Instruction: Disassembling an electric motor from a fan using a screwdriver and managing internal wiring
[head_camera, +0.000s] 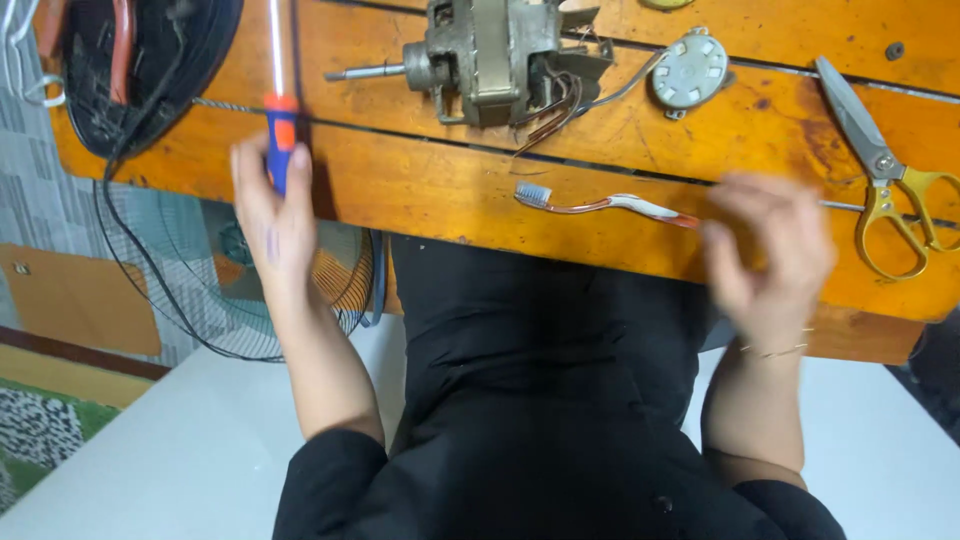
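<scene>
Left hand: it is at the near edge of the desk. Its grip is closed around the blue and orange handle of a screwdriver — the fingers wrap the handle and the thin metal shaft points away from the person.
Right hand: it hangs over the near edge of the desk, just past the end of the toothbrush. It is blurry. The fingers look curled and loose, and nothing shows inside them, but I cannot tell for sure if the grip is closed.
How to do it well: I think the screwdriver wants a firm hold low on the handle, with the tip kept in line with the shaft, so it does not slip. The other hand is best kept to the side of the tip, not in front of it.
Toothbrush: it lies flat on the desk between the two hands. It is white and red, with the bristles at the left end.
Fan motor: it sits farther back on the desk, well apart from both hands. It is grey and dusty, with a thin metal shaft sticking out to the left and copper wires hanging at its right side.
Small round motor: a silver disc just to the right of the fan motor.
Scissors: gold handles, lying closed at the far right.
Fan guard: black wire, at the far left corner — another wire guard stands below the desk.
</scene>
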